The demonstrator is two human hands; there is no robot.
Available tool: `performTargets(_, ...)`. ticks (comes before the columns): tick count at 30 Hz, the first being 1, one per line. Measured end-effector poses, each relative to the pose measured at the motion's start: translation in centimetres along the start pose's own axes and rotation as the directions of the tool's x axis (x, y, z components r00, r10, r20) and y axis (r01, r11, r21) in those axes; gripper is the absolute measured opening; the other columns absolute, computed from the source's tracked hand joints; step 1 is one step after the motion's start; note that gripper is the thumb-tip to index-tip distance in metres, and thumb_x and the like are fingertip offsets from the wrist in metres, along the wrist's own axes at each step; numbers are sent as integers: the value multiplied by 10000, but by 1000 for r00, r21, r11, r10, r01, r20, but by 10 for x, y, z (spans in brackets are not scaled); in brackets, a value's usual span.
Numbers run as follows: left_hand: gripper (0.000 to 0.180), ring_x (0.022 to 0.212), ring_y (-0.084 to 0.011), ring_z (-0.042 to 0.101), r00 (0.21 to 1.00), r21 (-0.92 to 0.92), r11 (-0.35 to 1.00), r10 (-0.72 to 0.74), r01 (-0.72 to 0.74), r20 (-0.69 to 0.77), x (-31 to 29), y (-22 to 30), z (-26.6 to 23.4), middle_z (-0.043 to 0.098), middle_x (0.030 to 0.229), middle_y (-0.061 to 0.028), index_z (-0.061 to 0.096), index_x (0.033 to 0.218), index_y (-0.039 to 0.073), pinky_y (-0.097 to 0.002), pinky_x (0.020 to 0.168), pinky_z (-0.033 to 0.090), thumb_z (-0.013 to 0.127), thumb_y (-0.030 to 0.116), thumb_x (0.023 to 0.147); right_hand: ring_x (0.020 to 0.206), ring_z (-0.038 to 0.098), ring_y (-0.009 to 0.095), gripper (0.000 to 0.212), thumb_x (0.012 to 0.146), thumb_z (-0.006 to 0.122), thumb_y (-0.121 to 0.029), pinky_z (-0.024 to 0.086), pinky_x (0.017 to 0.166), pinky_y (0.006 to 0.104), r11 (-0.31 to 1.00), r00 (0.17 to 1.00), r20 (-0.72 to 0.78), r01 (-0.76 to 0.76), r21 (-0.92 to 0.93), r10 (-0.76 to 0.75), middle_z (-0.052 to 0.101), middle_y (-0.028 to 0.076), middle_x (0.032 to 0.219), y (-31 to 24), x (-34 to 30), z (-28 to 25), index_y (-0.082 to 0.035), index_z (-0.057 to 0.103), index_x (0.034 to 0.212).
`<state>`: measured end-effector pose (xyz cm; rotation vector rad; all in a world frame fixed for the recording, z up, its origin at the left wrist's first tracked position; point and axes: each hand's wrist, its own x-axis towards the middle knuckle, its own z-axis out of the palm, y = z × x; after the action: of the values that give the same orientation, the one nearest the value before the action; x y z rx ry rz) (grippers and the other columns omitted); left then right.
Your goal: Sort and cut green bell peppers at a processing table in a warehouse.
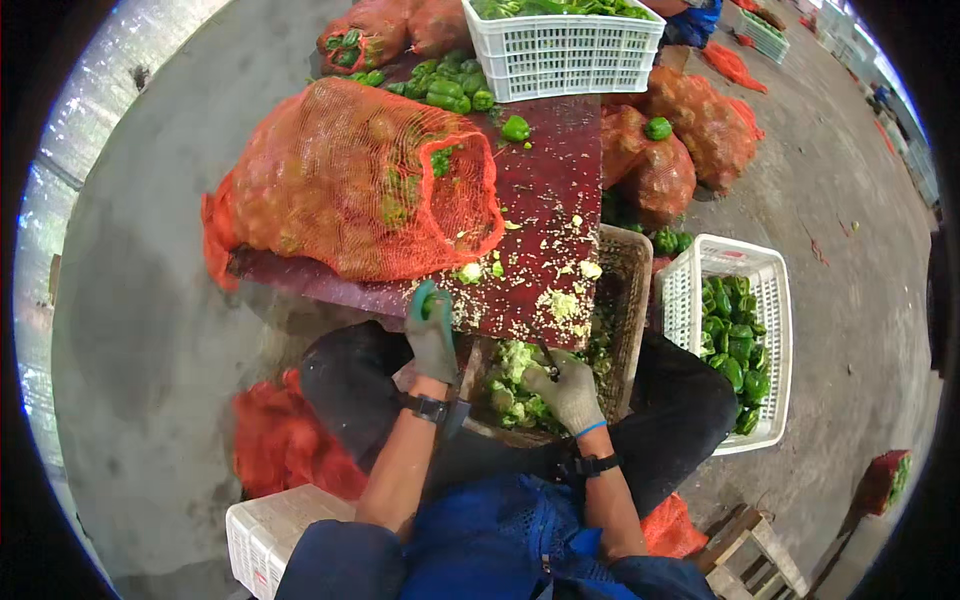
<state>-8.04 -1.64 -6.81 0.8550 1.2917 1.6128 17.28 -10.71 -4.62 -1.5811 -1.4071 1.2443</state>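
My left hand (432, 340), in a grey work glove, is raised at the near edge of the dark red table (540, 180). Its fingers are wrapped round a green pepper (428, 302), mostly hidden by the glove. A small knife (547, 358) with a dark blade is gripped in my right hand (570, 395), gloved in off-white. That hand hovers over a crate (628, 300) of pepper cores and trimmings (515, 385) between my knees. Just beyond my left hand, an orange mesh sack (320, 180) lies on its side, its mouth facing right with peppers inside.
Pale seeds and scraps (560, 305) litter the table. A white crate (783, 340) of cut green peppers (738, 345) stands on the floor at right. Another white crate (565, 60) sits at the table's far end beside loose peppers (450, 90). Full mesh sacks (700, 130) stand beyond, right.
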Motion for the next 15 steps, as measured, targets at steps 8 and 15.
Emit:
performTargets(8, 551, 1009, -110, 638, 985, -343, 936, -17, 77, 173, -16, 44, 115, 646, 1149, 15, 576, 1467, 108, -292, 875, 556, 699, 449, 1052, 924, 751, 396, 427, 921, 796, -296, 582, 832, 443, 991, 992, -39, -122, -54, 120, 777, 232, 996, 17, 3, 4, 27, 758, 1199)
performTargets(15, 456, 1279, -187, 553, 820, -439, 851, 16, 290, 573, -90, 17, 302, 596, 1419, -116, 518, 1500, 49, -359, 1086, 506, 583, 295, 1122, 948, 743, 392, 431, 932, 764, -309, 580, 840, 446, 983, 996, 9, -82, -163, 85, 772, 229, 1024, 64, 7, 14, -10, 738, 1241)
